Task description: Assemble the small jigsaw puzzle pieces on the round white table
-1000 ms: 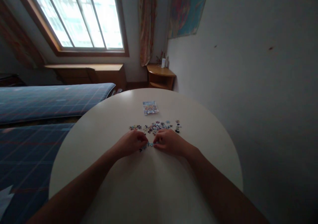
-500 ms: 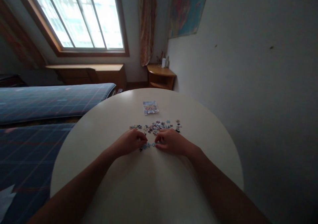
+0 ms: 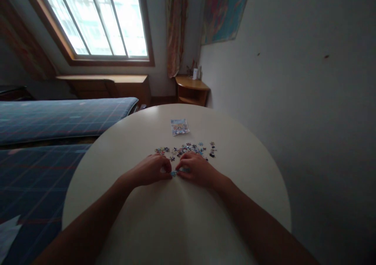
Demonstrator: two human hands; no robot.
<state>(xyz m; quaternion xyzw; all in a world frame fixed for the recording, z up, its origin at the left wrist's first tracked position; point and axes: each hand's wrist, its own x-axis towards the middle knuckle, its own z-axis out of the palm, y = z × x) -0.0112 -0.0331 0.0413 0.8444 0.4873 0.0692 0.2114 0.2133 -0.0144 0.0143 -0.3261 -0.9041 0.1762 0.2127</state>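
Note:
Between my two hands lies a small light-blue jigsaw piece (image 3: 173, 173) on the round table. My left hand (image 3: 151, 170) is closed in a pinch at its left edge, thumb and fingertips low against the tabletop. From the other side my right hand (image 3: 200, 169) pinches at light-blue jigsaw pieces, which its fingers partly cover. Just beyond the hands spreads a loose pile of mixed jigsaw pieces (image 3: 188, 149), partly hidden by my right hand. A few dark ones (image 3: 212, 154) lie apart at the right.
A printed picture sheet (image 3: 179, 127) lies on the cream round table (image 3: 141, 226) past the pile. To the left are plaid-covered mattresses (image 3: 58, 118). A wooden corner shelf (image 3: 192, 83) stands behind the table, and a bare wall (image 3: 293, 100) runs along the right.
My right hand has moved left, closer to my left hand. The light-blue pieces that showed beneath my left hand are now mostly covered. The view has shifted slightly.

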